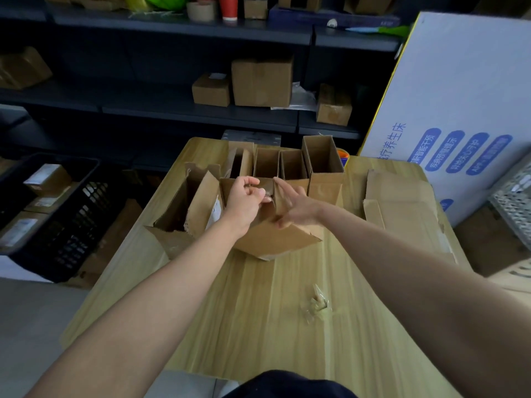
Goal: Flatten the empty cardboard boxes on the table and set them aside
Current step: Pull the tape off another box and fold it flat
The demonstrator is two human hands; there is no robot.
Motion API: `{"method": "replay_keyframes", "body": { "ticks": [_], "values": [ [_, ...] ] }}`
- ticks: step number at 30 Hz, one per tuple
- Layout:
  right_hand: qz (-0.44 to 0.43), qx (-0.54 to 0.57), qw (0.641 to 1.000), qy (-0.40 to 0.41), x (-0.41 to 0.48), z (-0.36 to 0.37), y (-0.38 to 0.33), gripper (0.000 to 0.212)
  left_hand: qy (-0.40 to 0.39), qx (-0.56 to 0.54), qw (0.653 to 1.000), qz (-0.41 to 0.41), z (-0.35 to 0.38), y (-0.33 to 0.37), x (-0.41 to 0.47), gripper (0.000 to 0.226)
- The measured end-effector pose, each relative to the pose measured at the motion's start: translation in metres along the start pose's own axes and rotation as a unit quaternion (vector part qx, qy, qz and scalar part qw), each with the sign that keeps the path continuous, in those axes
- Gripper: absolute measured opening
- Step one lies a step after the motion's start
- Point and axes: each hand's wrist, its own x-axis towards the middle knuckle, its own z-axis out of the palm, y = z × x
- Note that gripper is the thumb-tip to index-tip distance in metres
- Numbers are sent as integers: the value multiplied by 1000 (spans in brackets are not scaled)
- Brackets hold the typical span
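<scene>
A brown cardboard box (275, 239) lies tilted on the wooden table (258, 311) in the middle. My left hand (244, 202) curls its fingers at the box's open top, pinching a flap edge. My right hand (293, 205) has straight fingers laid against another upright flap of the same box. To the left stands a larger torn open box (184, 208). Behind, several narrow open boxes (287, 165) stand in a row, with a taller box (324, 165) at the right end. Flattened cardboard (402, 202) lies at the table's right side.
A crumpled piece of clear tape (316, 304) lies on the near table. A black crate (54, 214) of parcels stands left of the table. Dark shelves (201, 110) with boxes run behind. A big white printed carton (448, 110) leans at right.
</scene>
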Motion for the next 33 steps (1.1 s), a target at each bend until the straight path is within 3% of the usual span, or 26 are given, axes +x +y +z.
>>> {"method": "replay_keyframes", "body": {
  "ticks": [4,10,17,20,22,24,27,33],
  "values": [
    [32,42,998,16,0,-2,4,115,-5,22,1000,-10,12,1,6,19],
    [53,127,990,31,-4,-11,23,94,7,-49,996,-68,24,-13,13,23],
    [79,99,992,16,3,-25,32,92,75,81,991,-70,36,-22,23,18],
    [128,38,990,54,-2,-25,69,85,103,191,974,-70,16,-34,26,13],
    [136,26,988,67,-6,-22,83,90,63,268,961,-34,8,-38,29,11],
    [98,-28,991,81,-2,-23,77,97,11,371,929,17,16,-36,31,14],
    [31,-162,986,34,10,-13,53,100,-41,427,902,56,31,-37,30,15],
    [50,-172,984,19,19,-1,52,104,-74,542,833,76,42,-44,30,53]
  ]
}}
